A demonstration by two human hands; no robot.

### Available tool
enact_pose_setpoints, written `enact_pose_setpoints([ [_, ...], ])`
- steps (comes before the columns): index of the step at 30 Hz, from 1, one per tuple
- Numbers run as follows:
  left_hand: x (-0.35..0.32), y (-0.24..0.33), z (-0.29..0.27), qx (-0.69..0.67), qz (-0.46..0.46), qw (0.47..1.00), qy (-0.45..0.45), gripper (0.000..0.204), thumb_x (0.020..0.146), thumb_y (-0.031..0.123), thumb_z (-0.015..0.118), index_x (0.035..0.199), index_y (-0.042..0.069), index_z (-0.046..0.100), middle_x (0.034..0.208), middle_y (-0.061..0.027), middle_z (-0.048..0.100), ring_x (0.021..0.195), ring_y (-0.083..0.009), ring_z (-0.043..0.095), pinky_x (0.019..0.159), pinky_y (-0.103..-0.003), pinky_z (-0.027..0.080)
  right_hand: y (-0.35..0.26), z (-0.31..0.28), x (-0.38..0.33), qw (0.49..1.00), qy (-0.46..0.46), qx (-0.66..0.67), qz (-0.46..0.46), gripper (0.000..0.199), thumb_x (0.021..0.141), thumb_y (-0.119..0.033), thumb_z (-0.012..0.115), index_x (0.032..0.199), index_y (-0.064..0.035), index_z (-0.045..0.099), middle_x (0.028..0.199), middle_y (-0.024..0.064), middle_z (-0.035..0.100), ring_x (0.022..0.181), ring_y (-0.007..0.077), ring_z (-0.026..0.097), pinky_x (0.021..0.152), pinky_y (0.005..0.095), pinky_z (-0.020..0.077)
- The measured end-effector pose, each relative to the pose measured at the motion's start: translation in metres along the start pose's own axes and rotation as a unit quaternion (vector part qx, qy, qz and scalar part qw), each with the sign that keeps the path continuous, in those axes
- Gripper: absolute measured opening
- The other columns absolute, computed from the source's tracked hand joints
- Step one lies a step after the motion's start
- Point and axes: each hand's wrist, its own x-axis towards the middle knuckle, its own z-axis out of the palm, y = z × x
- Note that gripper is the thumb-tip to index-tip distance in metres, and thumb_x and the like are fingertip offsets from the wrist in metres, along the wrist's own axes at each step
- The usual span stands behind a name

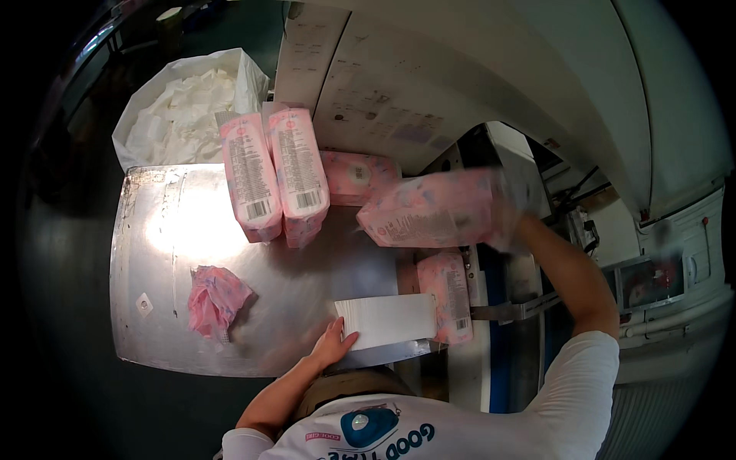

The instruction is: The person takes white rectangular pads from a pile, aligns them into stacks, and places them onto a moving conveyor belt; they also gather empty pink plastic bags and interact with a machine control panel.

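Note:
My left hand point(333, 345) is closed around the left end of a long stack of white tissues point(387, 322) near the front edge of the metal table, its thumb against the stack. The stack's right end meets a pink printed tissue pack point(446, 295); whether it goes inside cannot be seen. My right hand point(512, 222), smeared by motion, grips the right end of another pink pack point(429, 211), held tilted above the table's right side. A crumpled pink wrapper point(218, 300) lies on the left of the table.
Two pink packs point(251, 172) point(300, 169) lean side by side at the table's point(153, 261) back edge, beside another lying pack point(360, 178). A white bag point(192, 107) of white scraps stands behind left. Machinery with a metal bar point(521, 309) borders the right, below a large pale panel point(429, 77).

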Motion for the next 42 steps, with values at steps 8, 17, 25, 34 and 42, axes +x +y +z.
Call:
enact_pose_setpoints([
  [8,0.002,0.011,-0.038,0.044,0.037,0.989,0.139,0.076,0.081,0.041,0.061,0.132,-0.007,0.03,0.129,-0.0283,0.039,0.118,-0.0406,0.041,0.098,-0.042,0.036,-0.006,0.014,-0.006,1.0,-0.021,-0.006,0.004,0.032,0.081,-0.012,0.057,0.111,-0.0043,0.056,0.099,0.0092,0.063,0.091,0.0168,0.058,0.081,0.0305,0.0455],
  [17,0.081,0.156,-0.09,0.222,0.293,0.903,0.224,0.081,0.072,0.026,0.069,0.136,0.0,0.027,0.111,-0.0181,0.055,0.107,-0.0295,0.052,0.099,-0.046,0.032,-0.051,0.026,-0.027,0.991,-0.114,-0.062,-0.026,0.033,0.082,-0.009,0.055,0.114,-0.0039,0.054,0.105,0.0075,0.061,0.096,0.0153,0.056,0.086,0.0296,0.0429],
  [25,0.144,0.128,-0.074,0.086,0.019,0.961,0.262,0.068,0.077,0.023,0.064,0.133,0.0,0.032,0.12,-0.0203,0.049,0.111,-0.0359,0.048,0.09,-0.048,0.04,0.005,-0.003,-0.073,0.934,0.127,0.335,-0.006,0.045,0.083,-0.017,0.062,0.124,-0.0036,0.049,0.112,0.0071,0.059,0.103,0.0179,0.055,0.092,0.0321,0.0417],
  [34,-0.016,0.158,-0.092,-0.311,0.25,0.914,0.068,0.066,0.079,0.033,0.065,0.128,-0.001,0.036,0.118,-0.0178,0.052,0.108,-0.0233,0.051,0.093,-0.035,0.039,0.013,0.174,-0.062,0.745,0.002,0.667,-0.002,0.045,0.091,-0.019,0.054,0.131,-0.0051,0.038,0.121,0.0068,0.052,0.112,0.0172,0.049,0.097,0.0333,0.0379],
  [42,-0.059,0.105,-0.136,-0.201,0.146,0.937,0.245,0.042,0.08,0.01,0.063,0.117,0.0,0.046,0.103,-0.012,0.058,0.091,-0.0173,0.057,0.078,-0.03,0.047,-0.044,0.285,-0.018,0.843,-0.037,0.535,-0.028,0.041,0.095,-0.018,0.045,0.133,-0.0082,0.033,0.121,0.0044,0.046,0.112,0.0141,0.043,0.096,0.0301,0.0336],
])
